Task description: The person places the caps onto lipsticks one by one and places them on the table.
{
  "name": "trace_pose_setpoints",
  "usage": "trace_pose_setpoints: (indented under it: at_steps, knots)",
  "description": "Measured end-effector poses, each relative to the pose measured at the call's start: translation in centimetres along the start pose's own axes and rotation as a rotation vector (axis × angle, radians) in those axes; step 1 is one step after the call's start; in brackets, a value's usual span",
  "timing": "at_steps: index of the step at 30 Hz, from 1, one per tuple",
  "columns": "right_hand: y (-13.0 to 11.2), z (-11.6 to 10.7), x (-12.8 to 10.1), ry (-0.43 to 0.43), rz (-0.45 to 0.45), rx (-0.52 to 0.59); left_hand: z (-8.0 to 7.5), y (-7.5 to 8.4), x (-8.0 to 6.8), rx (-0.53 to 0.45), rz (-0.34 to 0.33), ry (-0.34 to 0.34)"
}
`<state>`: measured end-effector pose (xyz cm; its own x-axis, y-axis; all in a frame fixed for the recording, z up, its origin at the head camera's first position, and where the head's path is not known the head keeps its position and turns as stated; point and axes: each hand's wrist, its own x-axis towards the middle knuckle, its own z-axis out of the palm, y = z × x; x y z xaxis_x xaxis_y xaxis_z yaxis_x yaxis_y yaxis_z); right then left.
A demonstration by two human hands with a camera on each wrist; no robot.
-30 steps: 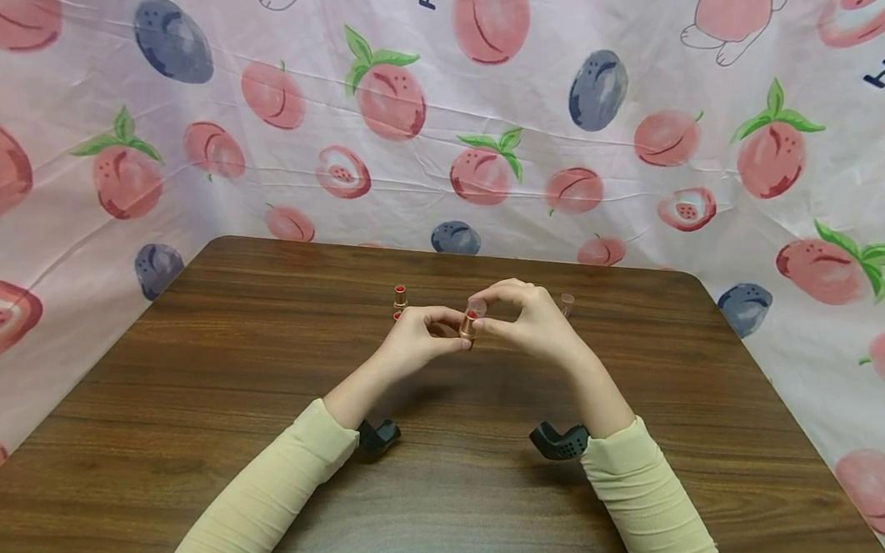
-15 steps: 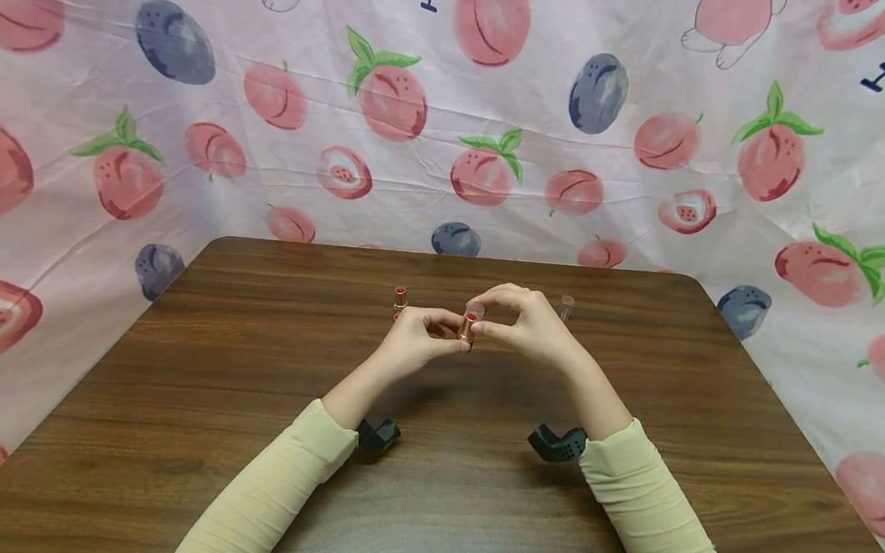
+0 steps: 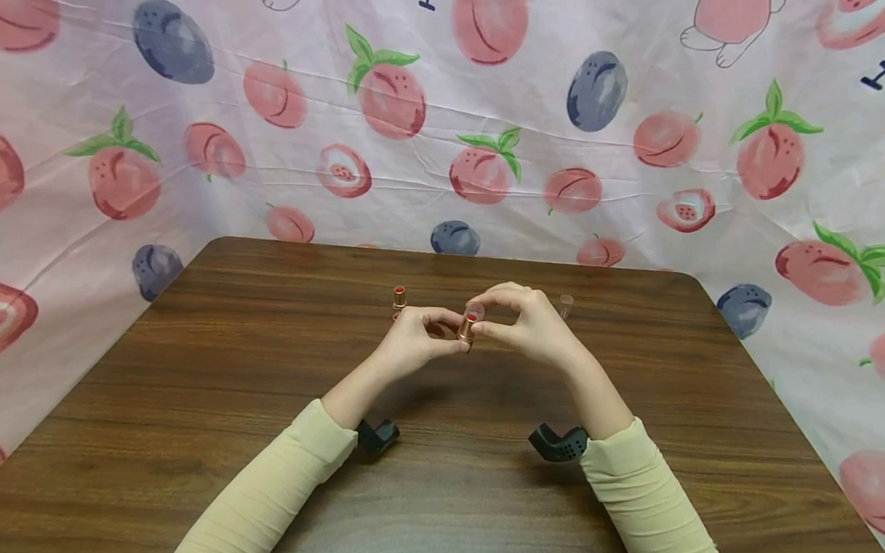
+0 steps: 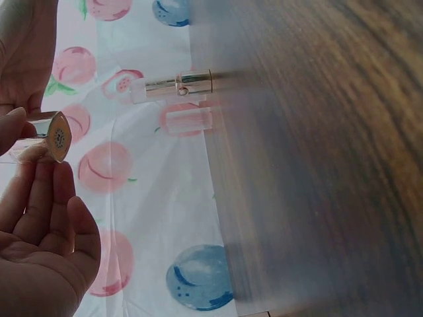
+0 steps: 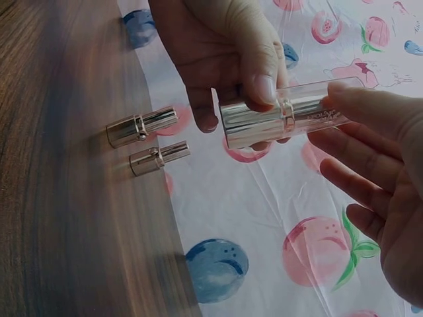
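Both hands met above the middle of the desk [image 3: 271,452], nearer its far edge. The lipstick [image 3: 468,326] was held clear of the desk between them, long axis roughly upright, slightly tilted, red tip up. Left hand [image 3: 414,341]: thumb and fingers [image 5: 264,72] curled round the metallic base. Right hand [image 3: 533,326]: fingertips pinched the clear cap [image 5: 317,105], which sat over the upper end; whether fully seated could not be told. Beyond the left hand, two more lipsticks [image 5: 142,127] stood on the desk, apart from the fingers. Beyond the right hand stood a further clear cap [image 3: 566,305].
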<state>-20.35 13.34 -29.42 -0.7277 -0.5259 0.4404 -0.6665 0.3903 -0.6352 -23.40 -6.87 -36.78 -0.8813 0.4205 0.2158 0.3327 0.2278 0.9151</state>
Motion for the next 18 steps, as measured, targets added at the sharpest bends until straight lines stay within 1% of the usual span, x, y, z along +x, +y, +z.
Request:
trace_pose_setpoints:
  at_steps: [6,10,13,16,17,18]
  knots:
    - [-0.1,-0.3,0.1,0.011,-0.013,-0.001,0.0,0.3,0.1,-0.03,-0.018,-0.011]
    - [-0.2,-0.4,0.2,0.008,0.0,-0.001,-0.2,0.7,0.1,-0.035,-0.036,-0.027]
    - [-0.2,-0.5,0.3,0.009,0.006,-0.003,-0.4,2.0,-0.3,-0.03,-0.025,-0.034]
    - [-0.3,-0.5,0.5,0.01,0.007,-0.005,-0.6,3.3,-0.8,-0.031,0.007,-0.034]
    - [-0.3,-0.6,0.5,0.01,0.01,-0.003,-0.7,3.7,-0.9,-0.034,0.018,-0.032]
    - [-0.4,-0.6,0.6,0.011,0.013,-0.001,-0.7,3.7,-0.8,-0.036,0.023,-0.03]
